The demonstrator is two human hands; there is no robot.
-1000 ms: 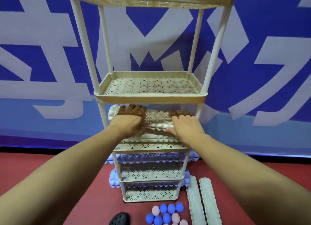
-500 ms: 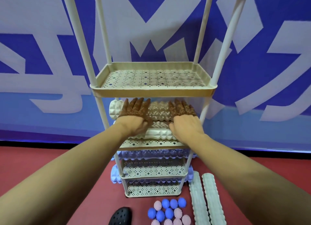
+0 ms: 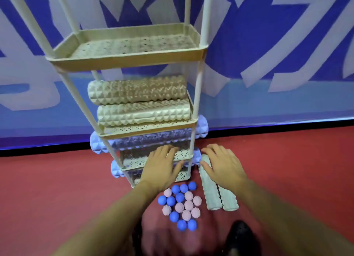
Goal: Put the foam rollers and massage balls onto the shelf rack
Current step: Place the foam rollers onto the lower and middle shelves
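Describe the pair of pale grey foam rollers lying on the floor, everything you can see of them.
The two pale grey foam rollers are long cylinders with ribbed, wavy surfaces that look like soft foam. They lie flat on the red floor, side by side and touching along their length, just right of the shelf rack. Their near ends sit beside the pile of massage balls. The right hand, open with fingers spread, covers their far ends; contact cannot be confirmed.
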